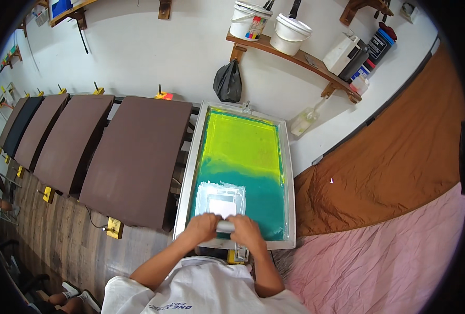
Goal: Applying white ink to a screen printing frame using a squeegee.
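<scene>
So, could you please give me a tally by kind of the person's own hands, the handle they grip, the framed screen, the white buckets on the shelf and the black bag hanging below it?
Hands: 2 (left hand, right hand)
Grey handle: 1
Screen: 1
White buckets: 2
Black bag: 1
Total: 7

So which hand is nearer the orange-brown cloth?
Right. The right hand is left of the orange-brown cloth; the left hand is farther left still.
</scene>
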Tool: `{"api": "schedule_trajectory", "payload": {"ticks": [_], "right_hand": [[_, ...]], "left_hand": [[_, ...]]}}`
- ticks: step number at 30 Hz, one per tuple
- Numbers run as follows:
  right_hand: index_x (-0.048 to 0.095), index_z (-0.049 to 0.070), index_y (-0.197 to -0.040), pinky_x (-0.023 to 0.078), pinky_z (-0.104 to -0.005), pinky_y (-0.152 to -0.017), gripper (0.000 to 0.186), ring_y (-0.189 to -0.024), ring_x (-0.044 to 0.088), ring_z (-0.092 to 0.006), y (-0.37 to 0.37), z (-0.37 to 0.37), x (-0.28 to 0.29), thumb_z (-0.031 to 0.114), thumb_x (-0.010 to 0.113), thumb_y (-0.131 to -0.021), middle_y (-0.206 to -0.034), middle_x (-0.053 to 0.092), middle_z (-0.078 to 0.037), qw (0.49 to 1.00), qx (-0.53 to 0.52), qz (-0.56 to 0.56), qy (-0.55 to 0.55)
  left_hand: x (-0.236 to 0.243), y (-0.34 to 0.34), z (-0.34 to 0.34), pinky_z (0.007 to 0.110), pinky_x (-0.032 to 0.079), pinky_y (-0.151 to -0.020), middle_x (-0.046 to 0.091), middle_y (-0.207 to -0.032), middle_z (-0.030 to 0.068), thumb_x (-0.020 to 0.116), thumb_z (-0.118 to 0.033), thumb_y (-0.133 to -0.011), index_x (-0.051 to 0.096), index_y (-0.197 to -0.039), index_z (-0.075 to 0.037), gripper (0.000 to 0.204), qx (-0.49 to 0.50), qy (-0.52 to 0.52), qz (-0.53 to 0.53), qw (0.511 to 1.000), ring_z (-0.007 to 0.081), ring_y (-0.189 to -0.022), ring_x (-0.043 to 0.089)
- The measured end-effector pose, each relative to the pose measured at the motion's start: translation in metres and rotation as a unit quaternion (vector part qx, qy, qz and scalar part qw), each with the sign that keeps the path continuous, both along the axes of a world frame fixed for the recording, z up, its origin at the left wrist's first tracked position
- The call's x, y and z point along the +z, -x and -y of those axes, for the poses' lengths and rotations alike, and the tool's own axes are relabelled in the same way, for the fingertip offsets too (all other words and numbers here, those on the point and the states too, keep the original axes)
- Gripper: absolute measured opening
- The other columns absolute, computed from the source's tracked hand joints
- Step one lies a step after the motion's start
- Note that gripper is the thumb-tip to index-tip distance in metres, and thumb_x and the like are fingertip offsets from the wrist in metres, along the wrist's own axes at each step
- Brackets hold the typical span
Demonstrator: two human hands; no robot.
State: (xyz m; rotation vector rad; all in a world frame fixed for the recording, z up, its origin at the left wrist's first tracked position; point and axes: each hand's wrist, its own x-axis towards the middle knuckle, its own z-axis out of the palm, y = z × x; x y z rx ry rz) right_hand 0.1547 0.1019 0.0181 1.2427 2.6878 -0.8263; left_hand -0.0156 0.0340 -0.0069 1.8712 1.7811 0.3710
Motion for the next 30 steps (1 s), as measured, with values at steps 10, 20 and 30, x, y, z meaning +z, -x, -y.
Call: {"api": "schedule_trajectory", "payload": {"ticks": [10, 20, 30], "right_hand": [[0.067, 0.005, -0.104, 0.052, -0.0482, -0.083, 0.038, -0.096, 0.063, -0.0420, 0.021, -0.055, -0.028, -0.003, 0.061, -0.067, -0.098, 0.067, -0.023, 0.995, -0.013, -0.077, -0.056], [0.068, 0.005, -0.108, 0.051, -0.0448, -0.088, 0.044, -0.098, 0.063, -0.0398, -0.012, 0.016, -0.016, 0.000, 0.061, -0.065, -0.099, 0.068, -0.021, 0.999, 0.001, -0.029, 0.014], [0.062, 0.007, -0.108, 0.050, -0.0471, -0.085, 0.040, -0.099, 0.058, -0.0398, 0.023, -0.041, -0.037, -0.001, 0.062, -0.069, -0.101, 0.061, -0.016, 0.995, -0.002, -0.062, -0.078]], "left_hand": [[-0.033, 0.017, -0.052, 0.045, 0.055, -0.075, 0.069, -0.092, 0.0171, 0.063, 0.000, -0.070, 0.070, -0.106, -0.012, 0.039, 0.058, -0.087, 0.045, 0.994, 0.0375, -0.083, 0.068], [0.001, -0.006, 0.020, 0.044, 0.057, -0.075, 0.070, -0.090, 0.0154, 0.064, -0.005, -0.073, 0.069, -0.107, -0.012, 0.035, -0.009, 0.015, 0.023, 1.000, 0.0354, -0.084, 0.069], [-0.024, 0.020, -0.037, 0.045, 0.056, -0.072, 0.069, -0.100, 0.0150, 0.064, 0.001, -0.073, 0.068, -0.105, -0.011, 0.034, 0.047, -0.110, 0.035, 0.992, 0.0350, -0.086, 0.069]]}}
